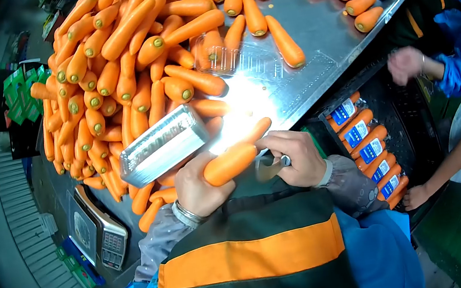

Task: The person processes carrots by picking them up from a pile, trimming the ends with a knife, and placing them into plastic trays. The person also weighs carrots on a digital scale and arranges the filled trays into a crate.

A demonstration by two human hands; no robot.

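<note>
My left hand [201,186] is closed around a thick orange carrot [231,164], its tip end pointing right. A second carrot [258,130] shows just behind it. Close to the held carrot's right end, my right hand [300,156] is closed on a small knife [269,169], its shiny blade turned toward the carrot and a round handle end showing between the fingers. A stack of clear plastic trays [163,145] leans on carrots just beyond my left hand. The large pile of carrots [126,58] covers the left and middle of the metal table [322,39].
A digital scale [96,231] stands at the left. Another clear tray [239,63] lies by the pile under a bright glare. Right of the table, a black crate [399,123] holds several wrapped, labelled carrots [369,152]. Other people's arms [456,162] reach in from the right.
</note>
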